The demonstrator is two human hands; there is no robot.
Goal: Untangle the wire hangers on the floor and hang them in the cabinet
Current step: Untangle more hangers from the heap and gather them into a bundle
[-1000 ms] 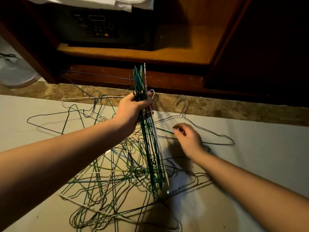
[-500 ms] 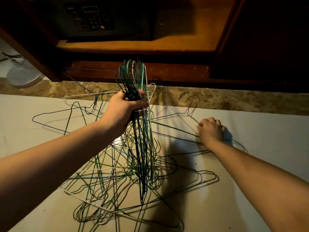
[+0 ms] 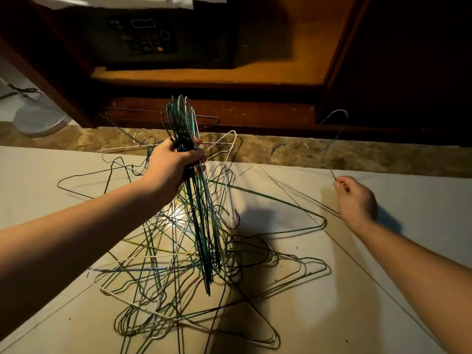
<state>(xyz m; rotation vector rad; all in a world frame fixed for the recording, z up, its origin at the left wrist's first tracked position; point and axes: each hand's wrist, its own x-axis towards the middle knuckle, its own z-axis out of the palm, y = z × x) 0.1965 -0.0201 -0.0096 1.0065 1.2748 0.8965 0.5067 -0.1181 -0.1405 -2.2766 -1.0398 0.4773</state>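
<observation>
My left hand (image 3: 173,162) grips a bunch of freed hangers (image 3: 201,226); my right hand (image 3: 356,198) pinches one thin wire (image 3: 332,175); a big tangle (image 3: 163,272) waits on the floor (image 3: 306,328) by the cabinet (image 3: 204,77); I see none hung.

My left hand (image 3: 173,162) grips a bundle (image 3: 201,226) of green hangers just below their hooks, upright over the tangled pile (image 3: 158,272) on the floor (image 3: 421,200). My right hand (image 3: 355,198) pinches a single thin hanger (image 3: 339,129), its hook lifted against the dark cabinet (image 3: 255,113).

A dark keypad safe (image 3: 143,38) sits under white cloth (image 3: 115,0), with a white round base (image 3: 38,121) far left.
</observation>
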